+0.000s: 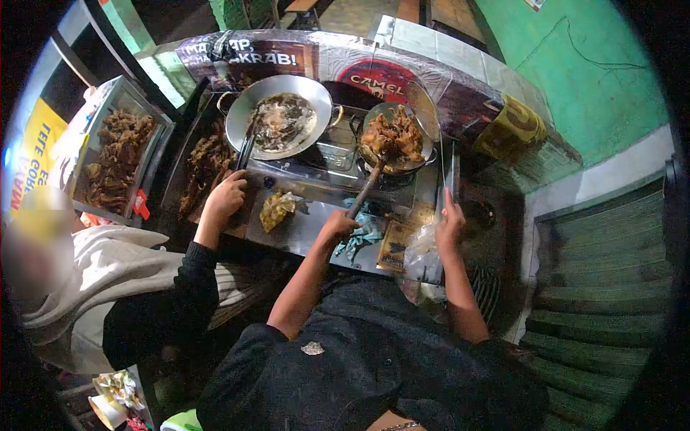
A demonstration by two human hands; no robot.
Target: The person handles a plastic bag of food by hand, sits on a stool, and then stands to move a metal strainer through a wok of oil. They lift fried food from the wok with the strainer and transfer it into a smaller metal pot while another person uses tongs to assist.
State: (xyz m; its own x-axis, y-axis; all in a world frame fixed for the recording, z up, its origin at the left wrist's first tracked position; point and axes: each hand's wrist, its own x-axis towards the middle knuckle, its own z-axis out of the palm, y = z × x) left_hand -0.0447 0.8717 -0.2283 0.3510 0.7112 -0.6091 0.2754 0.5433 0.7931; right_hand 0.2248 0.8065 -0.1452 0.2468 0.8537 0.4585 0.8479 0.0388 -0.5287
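My left hand point(339, 227) is closed around the long wooden handle of a spatula point(368, 185), whose head reaches into a small wok point(411, 167) and is partly hidden by food. Browned fried pieces, apparently chicken point(392, 135), are heaped above that wok. My right hand point(450, 221) grips the thin metal handle of a round skimmer point(425, 108), which stands up along the wok's right side. Left of my hands, a co-worker's hand point(227, 197) holds dark tongs point(247, 144) dipping into a large wok point(237, 129) of foaming oil.
A glass case point(164, 136) of fried food stands at the left, beside a tray of dark fried pieces point(205, 169). On the metal counter lie a yellow-filled plastic bag point(278, 209), a teal cloth point(361, 237) and a brown packet point(393, 245). A banner-covered wall point(327, 61) runs behind the stove.
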